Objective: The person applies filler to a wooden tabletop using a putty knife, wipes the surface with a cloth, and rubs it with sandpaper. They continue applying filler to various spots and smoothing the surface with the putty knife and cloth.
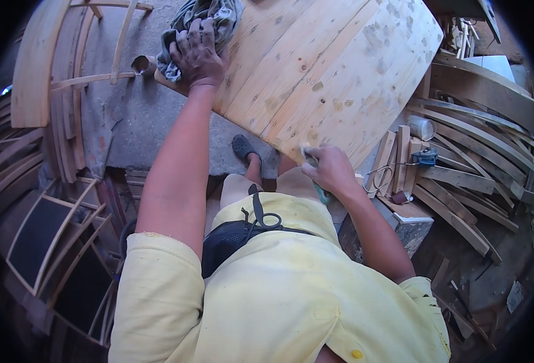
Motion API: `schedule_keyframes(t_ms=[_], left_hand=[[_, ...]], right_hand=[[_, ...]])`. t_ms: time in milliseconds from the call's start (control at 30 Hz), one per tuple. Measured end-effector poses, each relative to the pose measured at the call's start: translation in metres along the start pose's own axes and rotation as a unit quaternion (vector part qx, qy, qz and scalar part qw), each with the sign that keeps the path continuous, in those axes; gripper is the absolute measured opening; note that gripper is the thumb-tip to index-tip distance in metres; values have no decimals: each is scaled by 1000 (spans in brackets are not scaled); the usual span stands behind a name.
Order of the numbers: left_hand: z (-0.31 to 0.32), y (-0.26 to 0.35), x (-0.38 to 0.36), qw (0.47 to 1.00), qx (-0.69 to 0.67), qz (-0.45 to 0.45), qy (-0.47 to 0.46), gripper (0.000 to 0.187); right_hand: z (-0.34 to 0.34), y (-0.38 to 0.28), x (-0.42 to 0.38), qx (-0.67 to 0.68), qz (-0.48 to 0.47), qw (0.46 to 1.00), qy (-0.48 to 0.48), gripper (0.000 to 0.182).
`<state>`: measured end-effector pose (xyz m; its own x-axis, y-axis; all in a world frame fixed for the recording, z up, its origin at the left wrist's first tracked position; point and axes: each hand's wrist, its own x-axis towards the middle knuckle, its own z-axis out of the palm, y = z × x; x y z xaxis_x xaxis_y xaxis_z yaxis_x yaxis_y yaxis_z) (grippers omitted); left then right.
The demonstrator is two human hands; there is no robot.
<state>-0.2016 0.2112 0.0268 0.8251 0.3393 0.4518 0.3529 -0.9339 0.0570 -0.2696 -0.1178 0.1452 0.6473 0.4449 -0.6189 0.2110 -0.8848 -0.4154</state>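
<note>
My left hand (199, 57) presses on a bunched grey cloth (224, 15) at the upper left corner of a pale wooden board (315, 72), its fingers curled over the folds. The board is made of joined planks with knots and dull patches of filler-like stain. My right hand (333, 172) is closed at the board's near edge. A small pale piece (308, 155) shows at its fingertips, too little of it visible to name. Something greenish (323, 195) shows below that hand, mostly hidden.
An open can (141, 65) lies beside the board's left corner. Curved wooden frame parts (31, 66) stand on the left, with dark-panelled frames (40, 236) below. Stacked curved wood strips (460, 175), a blue tool (425, 157) and a clear plastic cup (422, 128) are on the right.
</note>
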Motion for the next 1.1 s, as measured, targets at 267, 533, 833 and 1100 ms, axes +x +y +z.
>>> schedule_keyframes(t_ms=[267,533,833,1100], left_hand=[[1,0,0,1000,-10,-1,19,73],[-2,0,0,1000,-25,-5,9,69],[-1,-1,0,999,-31,-6,6,69],[-1,1,1,1000,-13,-6,12,71]], right_hand=[[34,-8,8,-22,-36,998,45,31],[28,-17,20,1,-31,996,87,29],[14,-19,21,2,-9,996,91,33],[10,-9,3,3,-6,1000,8,33]])
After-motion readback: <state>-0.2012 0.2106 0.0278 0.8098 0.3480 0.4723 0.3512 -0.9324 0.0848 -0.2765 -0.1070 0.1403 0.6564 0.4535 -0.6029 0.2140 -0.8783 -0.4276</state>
